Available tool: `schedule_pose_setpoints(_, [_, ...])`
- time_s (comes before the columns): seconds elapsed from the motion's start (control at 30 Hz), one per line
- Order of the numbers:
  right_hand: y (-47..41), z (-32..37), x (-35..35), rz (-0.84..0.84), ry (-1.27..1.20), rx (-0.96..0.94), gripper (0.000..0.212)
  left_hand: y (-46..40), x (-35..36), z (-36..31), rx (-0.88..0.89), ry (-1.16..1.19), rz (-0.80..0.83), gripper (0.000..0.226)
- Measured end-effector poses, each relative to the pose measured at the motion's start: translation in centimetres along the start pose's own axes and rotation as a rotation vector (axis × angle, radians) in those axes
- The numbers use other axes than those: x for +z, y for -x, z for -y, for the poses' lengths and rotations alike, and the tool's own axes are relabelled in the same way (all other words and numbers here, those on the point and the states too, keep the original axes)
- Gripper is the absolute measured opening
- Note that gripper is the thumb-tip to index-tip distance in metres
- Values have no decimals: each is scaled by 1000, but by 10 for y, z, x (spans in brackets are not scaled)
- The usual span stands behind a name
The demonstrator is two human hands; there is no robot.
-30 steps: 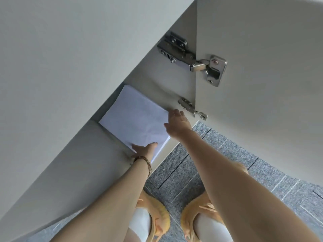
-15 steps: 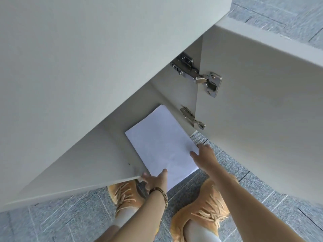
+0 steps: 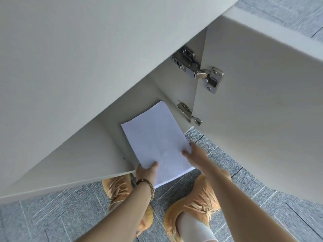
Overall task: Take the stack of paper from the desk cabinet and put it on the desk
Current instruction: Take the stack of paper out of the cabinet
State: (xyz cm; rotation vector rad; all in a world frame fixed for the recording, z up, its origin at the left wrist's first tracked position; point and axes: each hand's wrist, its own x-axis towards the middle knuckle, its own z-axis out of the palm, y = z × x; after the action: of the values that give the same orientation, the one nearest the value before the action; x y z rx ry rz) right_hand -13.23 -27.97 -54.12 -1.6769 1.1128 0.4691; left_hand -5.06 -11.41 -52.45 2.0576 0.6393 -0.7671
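Note:
A white stack of paper (image 3: 154,138) is half out of the open desk cabinet (image 3: 111,151), its near end hanging over the carpet. My left hand (image 3: 146,172) grips the near left corner with the thumb on top. My right hand (image 3: 195,153) holds the right edge, thumb on the top sheet. The grey desk top (image 3: 78,49) fills the upper left of the head view, above the cabinet.
The cabinet door (image 3: 262,119) stands open on the right, with two metal hinges (image 3: 199,70) along its inner edge. Grey carpet tiles (image 3: 262,198) cover the floor. My feet in orange shoes (image 3: 192,203) stand just below the paper.
Both hands have drawn the paper stack out of the cabinet toward me. My head has risen, so more of the desk top and floor shows.

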Motion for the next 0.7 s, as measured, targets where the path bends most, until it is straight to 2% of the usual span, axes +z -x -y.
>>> schedule_pose_setpoints(0.17, [54, 5, -6, -26, -45, 25, 42, 39, -20, -5, 79, -127, 41, 57])
schedule_pose_setpoints(0.27, [99, 13, -19, -37, -29, 39, 37, 75, -38, -10, 157, -206, 70, 59])
schedule_pose_setpoints(0.43, [192, 24, -42, -48, -14, 72, 44, 146, -86, -14, 149, -108, 174, 55])
schedule_pose_setpoints(0.57, [248, 22, -61, -95, -15, -16, 57, 203, -128, -13, 116, -24, 226, 45])
schedule_pose_setpoints(0.7, [351, 56, -79, -162, -117, -66, 43, 278, -177, -28, 173, 29, 258, 46])
